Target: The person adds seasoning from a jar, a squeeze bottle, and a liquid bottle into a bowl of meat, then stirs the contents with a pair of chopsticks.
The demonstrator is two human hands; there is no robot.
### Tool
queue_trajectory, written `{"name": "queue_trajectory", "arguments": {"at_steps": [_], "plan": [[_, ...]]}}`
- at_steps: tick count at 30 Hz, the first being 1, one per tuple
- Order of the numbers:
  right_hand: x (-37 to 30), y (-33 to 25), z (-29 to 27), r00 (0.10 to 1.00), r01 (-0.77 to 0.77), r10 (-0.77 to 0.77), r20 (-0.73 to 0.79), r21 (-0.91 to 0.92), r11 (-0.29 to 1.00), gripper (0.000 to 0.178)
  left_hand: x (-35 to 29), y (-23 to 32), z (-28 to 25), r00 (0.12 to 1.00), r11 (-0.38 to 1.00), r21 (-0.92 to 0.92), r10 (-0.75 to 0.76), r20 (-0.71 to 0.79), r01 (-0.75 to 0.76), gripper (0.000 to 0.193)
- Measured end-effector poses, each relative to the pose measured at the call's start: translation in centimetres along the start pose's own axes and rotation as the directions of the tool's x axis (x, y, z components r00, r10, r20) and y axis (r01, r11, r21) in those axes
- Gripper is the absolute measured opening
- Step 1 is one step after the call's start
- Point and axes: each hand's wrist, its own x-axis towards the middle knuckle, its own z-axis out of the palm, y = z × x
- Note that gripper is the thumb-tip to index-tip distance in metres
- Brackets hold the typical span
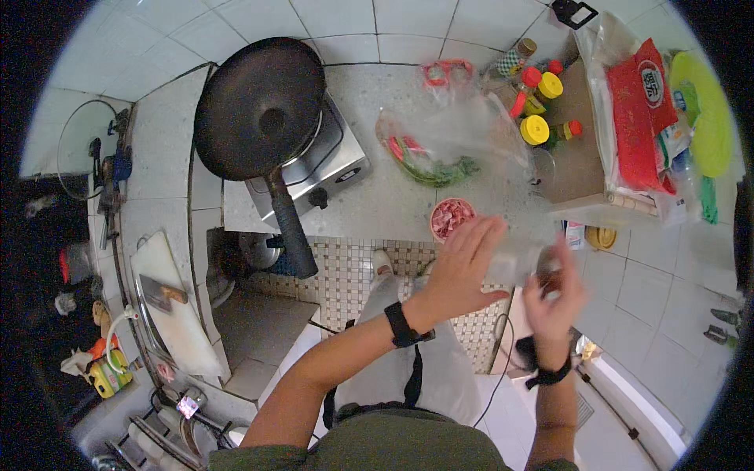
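Head view shows the left hand (463,275) with its grip apart, fingers stretched out flat, just beside the small bowl (433,223) of sliced raw meat (452,216), which is near the front edge of the counter (353,212). The right hand (556,302) has its fingers bent about a dark, blurred item (547,265); I cannot tell whether that grip is closed on it. Behind the bowl lies a clear plastic bag with leafy greens (444,171). At left, the wok (251,110) sits on the portable stove (345,161). I judge that the step in hand is preparing ingredients. The next move probably calls for a steady right grip, and for keeping the left hand away from the bowl's rim.
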Motion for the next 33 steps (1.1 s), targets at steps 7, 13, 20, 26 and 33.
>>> {"name": "queue_trajectory", "arguments": {"at_steps": [7, 13, 20, 26, 33], "plan": [[0.1, 2.4, 5.3, 0.988, -0.026, 0.052, 0.142, -0.177, 0.984, 0.035, -4.8, -3.8, 0.3, 0.982, 0.984, 0.136, -0.133, 0.137, 0.114, 0.058], [2.2, 5.0, 7.0, 0.879, 0.270, -0.303, 0.368, 0.139, 0.953, 0.042, -5.1, -6.8, -0.7, 0.912, 0.961, 0.016, -0.269, 0.311, 0.278, 0.052], [6.5, 5.2, 3.9, 0.507, 0.376, -0.528, 0.681, 0.377, 0.846, 0.050, -3.9, -9.0, -1.1, 0.817, 0.931, -0.145, -0.211, 0.536, 0.336, 0.056], [8.0, 6.8, 3.6, 0.324, 0.528, -0.722, 0.612, 0.516, 0.675, 0.043, -3.1, -10.6, 0.3, 0.757, 0.818, -0.405, -0.054, 0.652, 0.407, 0.061], [9.8, 8.9, 5.1, -0.004, 0.853, -0.915, 0.404, 0.478, 0.208, 0.033, -2.5, -12.8, 1.9, 0.540, 0.635, -0.503, 0.156, 0.827, 0.587, 0.062]]}}
